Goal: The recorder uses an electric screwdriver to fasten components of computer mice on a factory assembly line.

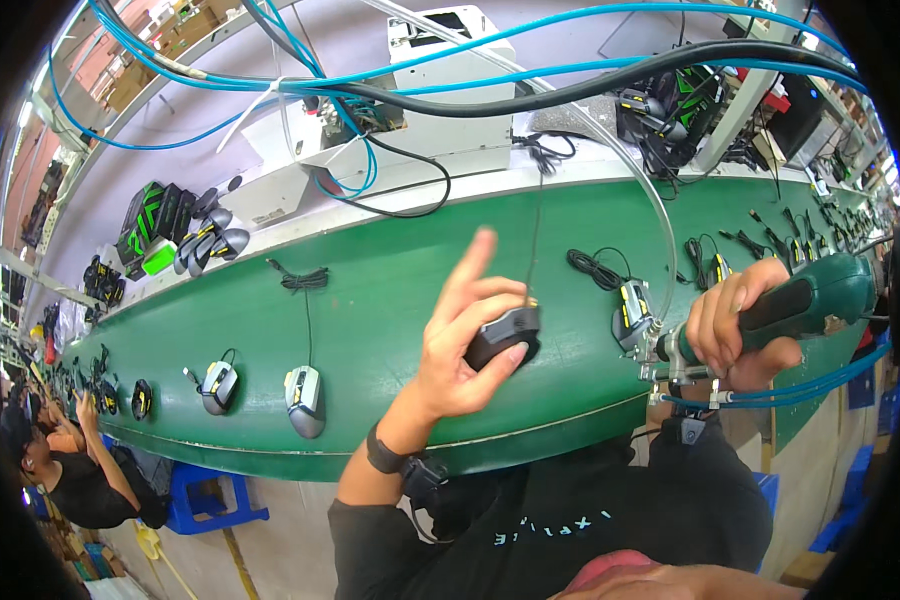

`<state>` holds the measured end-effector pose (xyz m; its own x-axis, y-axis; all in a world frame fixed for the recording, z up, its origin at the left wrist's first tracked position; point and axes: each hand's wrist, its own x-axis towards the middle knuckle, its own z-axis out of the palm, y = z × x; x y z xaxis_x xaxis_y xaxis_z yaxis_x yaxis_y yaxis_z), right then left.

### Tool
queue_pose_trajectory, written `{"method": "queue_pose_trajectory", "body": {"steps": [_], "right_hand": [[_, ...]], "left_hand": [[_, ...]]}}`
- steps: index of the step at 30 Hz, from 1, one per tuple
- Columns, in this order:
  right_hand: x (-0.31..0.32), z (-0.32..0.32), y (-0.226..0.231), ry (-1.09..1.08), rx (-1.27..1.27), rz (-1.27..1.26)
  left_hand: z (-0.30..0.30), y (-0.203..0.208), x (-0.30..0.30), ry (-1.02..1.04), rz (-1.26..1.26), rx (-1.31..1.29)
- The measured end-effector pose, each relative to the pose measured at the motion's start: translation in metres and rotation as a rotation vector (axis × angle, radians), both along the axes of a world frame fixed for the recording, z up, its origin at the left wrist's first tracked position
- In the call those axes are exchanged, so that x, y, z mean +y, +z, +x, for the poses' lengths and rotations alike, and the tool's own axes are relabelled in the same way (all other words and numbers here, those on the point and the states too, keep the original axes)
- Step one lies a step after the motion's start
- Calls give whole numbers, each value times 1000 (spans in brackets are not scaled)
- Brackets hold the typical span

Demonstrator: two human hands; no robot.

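My left hand [450, 350] is raised over the green work surface with a black computer mouse [502, 338] gripped between thumb and fingers; its index finger points away. The mouse's thin cable runs up to a coiled end by the white machine. My right hand [732, 325] is wrapped round a dark green power screwdriver [820, 298], whose front carries metal fittings and blue hoses [810, 392]. Just left of this tool lies a grey and black mouse [630, 315] with a coiled cable. Two more grey mice, one on the left [218, 385] and one nearer me [305, 398], rest on the green surface.
White machine housings [450, 130] stand along the far ledge, with blue and black hoses [570, 80] overhead. Black and green boxes [150, 222] sit at far left beside several mice. More mice and cables line the right. A co-worker [85, 480] works at left, near a blue stool [210, 498].
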<state>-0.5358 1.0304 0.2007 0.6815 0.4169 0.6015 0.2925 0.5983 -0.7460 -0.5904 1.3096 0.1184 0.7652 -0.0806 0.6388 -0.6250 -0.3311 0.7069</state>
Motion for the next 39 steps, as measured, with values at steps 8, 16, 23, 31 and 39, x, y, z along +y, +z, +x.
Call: {"method": "queue_pose_trajectory", "body": {"steps": [8,16,23,31,39], "right_hand": [[-17,5,3,105,-37,28],[-24,0,12,-37,53,6],[-15,-4,9,-41,4,67],[-20,5,3,9,40,60],[-7,6,5,83,-46,-52]], "left_hand": [[-5,44,-48,-1063,-283,169],[-5,26,-38,-226,-634,614],[38,20,31,-128,-1198,284],[32,33,6,107,-621,347],[-14,-105,-64,-58,-881,1150]]}}
